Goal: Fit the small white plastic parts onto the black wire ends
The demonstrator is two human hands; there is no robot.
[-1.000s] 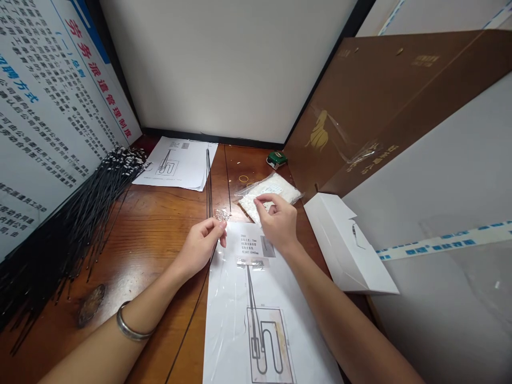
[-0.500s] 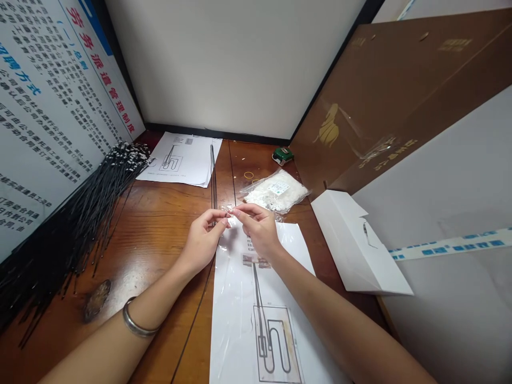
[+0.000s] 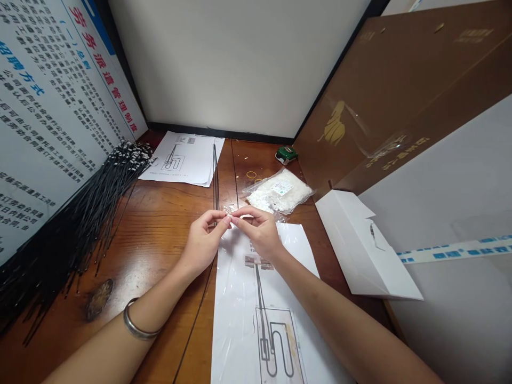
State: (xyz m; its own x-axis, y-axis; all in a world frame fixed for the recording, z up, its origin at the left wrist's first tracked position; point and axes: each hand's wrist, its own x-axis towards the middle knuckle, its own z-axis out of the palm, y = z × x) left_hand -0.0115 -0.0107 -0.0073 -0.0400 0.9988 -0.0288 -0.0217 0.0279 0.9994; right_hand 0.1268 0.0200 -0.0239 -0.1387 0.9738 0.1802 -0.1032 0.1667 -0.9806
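My left hand (image 3: 206, 236) and my right hand (image 3: 258, 230) meet fingertip to fingertip above the top of a printed diagram sheet (image 3: 240, 309). Both are closed in a pinch. A tiny whitish bit shows between the fingertips, too small to name. Thin black wires (image 3: 215, 178) stretch from the back papers down to behind my left fingers; whether that hand grips them is hidden. Just beyond the fingertips lies a small clump of clear, shiny material (image 3: 229, 209). A clear bag of small white pieces (image 3: 276, 190) lies beyond my right hand.
A large bundle of black wires with white ends (image 3: 96, 208) lies at left. Diagram papers (image 3: 180, 165), a green tape measure (image 3: 287, 154) and rubber bands (image 3: 251, 174) are at the back. A folded white card box (image 3: 360, 240) and brown carton panel (image 3: 392, 90) border the right.
My right hand has moved left from over the bag of white pieces to meet my left fingertips. My left hand has stayed nearly in place. The view has shifted slightly.
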